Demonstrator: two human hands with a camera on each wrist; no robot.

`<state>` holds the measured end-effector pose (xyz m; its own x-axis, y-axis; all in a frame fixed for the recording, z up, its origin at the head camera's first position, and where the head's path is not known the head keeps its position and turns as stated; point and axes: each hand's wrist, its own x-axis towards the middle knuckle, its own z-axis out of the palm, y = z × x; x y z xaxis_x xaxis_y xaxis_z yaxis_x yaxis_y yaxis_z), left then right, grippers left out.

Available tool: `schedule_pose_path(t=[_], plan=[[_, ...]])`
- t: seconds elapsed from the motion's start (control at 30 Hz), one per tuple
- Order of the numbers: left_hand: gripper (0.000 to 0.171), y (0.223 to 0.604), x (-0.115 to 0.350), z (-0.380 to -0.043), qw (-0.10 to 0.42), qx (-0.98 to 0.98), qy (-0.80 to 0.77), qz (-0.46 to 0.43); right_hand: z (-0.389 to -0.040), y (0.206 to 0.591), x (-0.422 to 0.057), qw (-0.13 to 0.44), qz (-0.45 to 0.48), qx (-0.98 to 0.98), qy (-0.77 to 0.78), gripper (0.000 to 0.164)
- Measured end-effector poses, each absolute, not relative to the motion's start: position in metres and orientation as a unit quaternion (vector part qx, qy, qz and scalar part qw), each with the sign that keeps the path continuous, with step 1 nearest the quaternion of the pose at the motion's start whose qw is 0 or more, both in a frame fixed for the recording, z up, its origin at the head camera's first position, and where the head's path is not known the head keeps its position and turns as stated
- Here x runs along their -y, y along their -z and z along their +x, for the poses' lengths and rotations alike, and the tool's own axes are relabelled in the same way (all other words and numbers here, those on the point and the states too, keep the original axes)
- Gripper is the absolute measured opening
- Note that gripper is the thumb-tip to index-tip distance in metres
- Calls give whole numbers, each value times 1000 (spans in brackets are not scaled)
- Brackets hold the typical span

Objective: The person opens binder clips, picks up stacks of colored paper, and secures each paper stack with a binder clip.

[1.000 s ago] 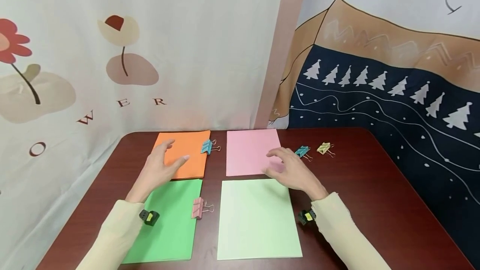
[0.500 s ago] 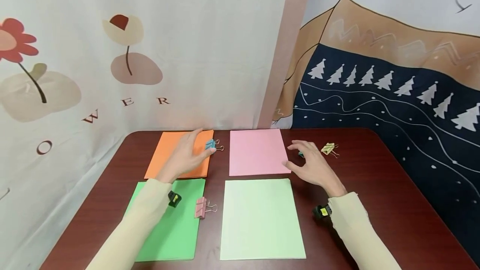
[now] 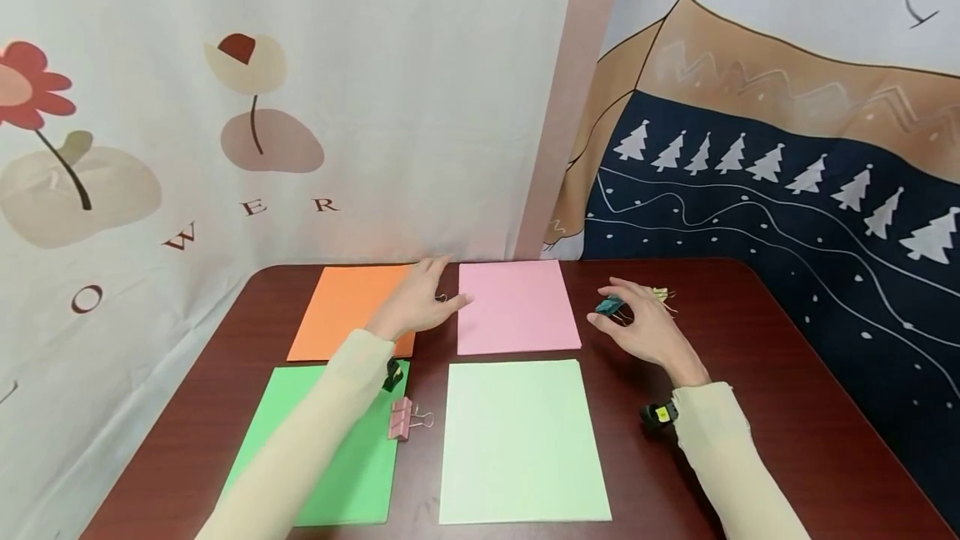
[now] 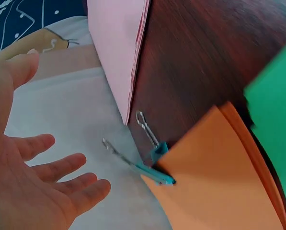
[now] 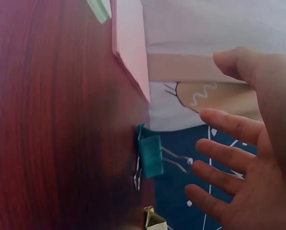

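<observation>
My left hand (image 3: 420,300) hovers with spread fingers between the orange paper stack (image 3: 337,311) and the pink paper stack (image 3: 517,307), touching neither as far as I can see. In the left wrist view a teal binder clip (image 4: 154,174) grips the orange stack's edge; the hand hides most of it in the head view. A loose teal binder clip (image 3: 610,305) lies right of the pink stack, between the thumb and fingers of my right hand (image 3: 647,330). The right wrist view shows those fingers (image 5: 226,155) apart from the clip. A yellow binder clip (image 3: 662,294) lies behind them, partly hidden.
In front lie a green paper stack (image 3: 330,465), with a pink binder clip (image 3: 401,419) on its right edge, and a pale green paper stack (image 3: 525,440). All rest on a dark red-brown table (image 3: 787,440). Printed curtains (image 3: 420,107) hang behind its far edge.
My left hand has moved right, from above the orange stack to its right edge. My right hand has moved right, from the pink stack to the loose teal binder clip.
</observation>
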<state>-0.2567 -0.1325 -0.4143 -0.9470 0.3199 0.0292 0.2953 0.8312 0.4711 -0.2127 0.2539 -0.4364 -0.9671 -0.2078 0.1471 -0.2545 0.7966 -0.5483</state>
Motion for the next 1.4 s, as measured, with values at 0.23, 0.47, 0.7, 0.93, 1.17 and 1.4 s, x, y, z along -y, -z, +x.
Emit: schedule_pose_path(t=[0.23, 0.47, 0.7, 0.93, 1.17, 1.4], plan=[[89, 420, 109, -265, 61, -965, -199, 161, -217, 440, -261, 37, 96, 949, -297, 57], [87, 427, 95, -271, 65, -971, -159, 166, -220, 446, -262, 38, 85, 948, -303, 52], [86, 432, 83, -275, 83, -970, -170, 154, -222, 450, -262, 35, 60, 945, -319, 51], [83, 440, 77, -275, 113, -970, -161, 144, -224, 456, -260, 56, 10, 941, -334, 54], [75, 447, 70, -276, 120, -970, -155, 147, -223, 458, -261, 63, -46, 945, -318, 61], [72, 445, 61, -276, 108, -973, -160, 124, -225, 457, -262, 64, -73, 946, -311, 54]])
